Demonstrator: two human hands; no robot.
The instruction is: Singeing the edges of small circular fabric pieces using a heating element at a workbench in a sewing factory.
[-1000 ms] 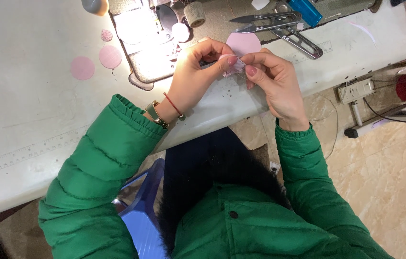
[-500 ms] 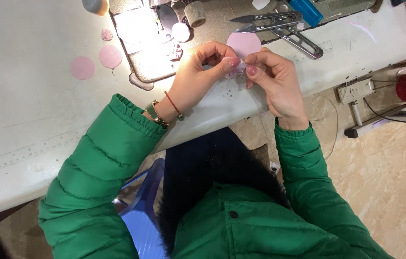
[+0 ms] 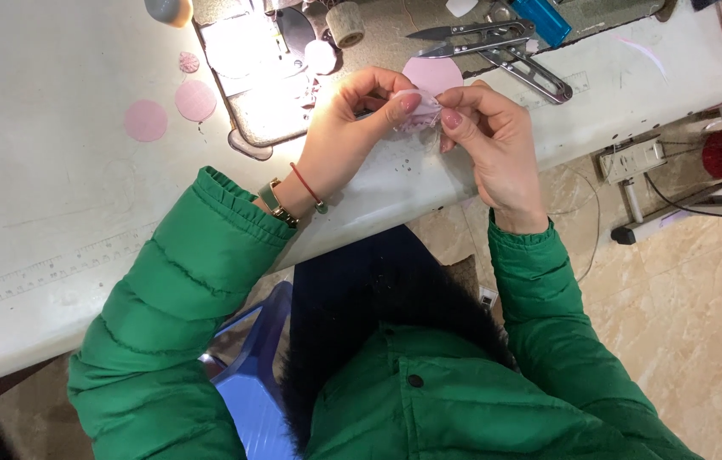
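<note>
At tabletop edge: both hands meet over the white tabletop (image 3: 54,196), just in front of the lit sewing-machine plate (image 3: 258,68).
Left hand (image 3: 352,128): closed in a pinch, thumb + forefinger on the small pink fabric piece (image 3: 419,115); watch and red cord at wrist.
Right hand (image 3: 489,128): also pinched shut on same piece from the other side, fingertips nearly touching the left's.
Piece: held just above the tabletop between the two hands, looks gathered/puckered at lower edge; a flat pink fabric circle (image 3: 433,75) lies right behind it.
Nearby: 2 more pink circles (image 3: 146,120) and a tiny rosette (image 3: 189,61) to the left, well apart from hands; thread snips (image 3: 467,34) + metal tweezers (image 3: 531,72) behind right hand; blue tool (image 3: 540,17) at top.
Doing it well (my read): keep grip at the very edge w/ fingertips, folds even, piece kept in the lamp's light so puckers stay visible; don't let it twist between hands. Thread or needle: too small to tell.
</note>
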